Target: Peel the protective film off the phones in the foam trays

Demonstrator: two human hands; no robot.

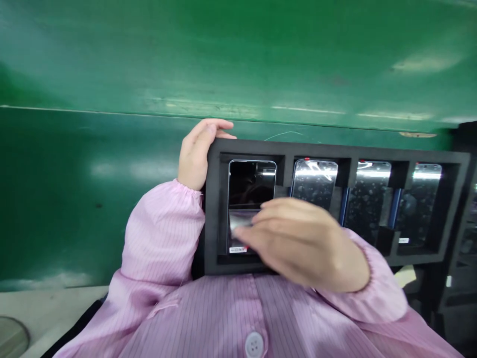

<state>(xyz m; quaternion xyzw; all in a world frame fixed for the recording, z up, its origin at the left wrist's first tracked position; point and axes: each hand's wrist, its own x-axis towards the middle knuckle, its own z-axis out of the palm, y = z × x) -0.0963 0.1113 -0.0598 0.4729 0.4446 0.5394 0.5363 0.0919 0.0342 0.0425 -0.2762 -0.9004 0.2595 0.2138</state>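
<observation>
A black foam tray (242, 146) lies in front of me with several smartphones in its slots. My left hand (197, 149) is wrapped round the tray's far left corner, fingers along the back edge. In the leftmost slot lies a smartphone (249, 184), screen up, its upper part bare and dark. My right hand (298, 238), blurred by motion, is over its lower half, pinching a clear protective film (240, 221) that is folded back there. A white label (237, 250) shows near the phone's lower edge. My right hand hides the phone's lower right side.
Further right in the tray are a second phone (315, 184), a third phone (367, 199) and a fourth phone (421, 204), with bubbly films and red tabs. Another dark tray (464, 209) stands at the right edge. A green tabletop (112, 149) lies below.
</observation>
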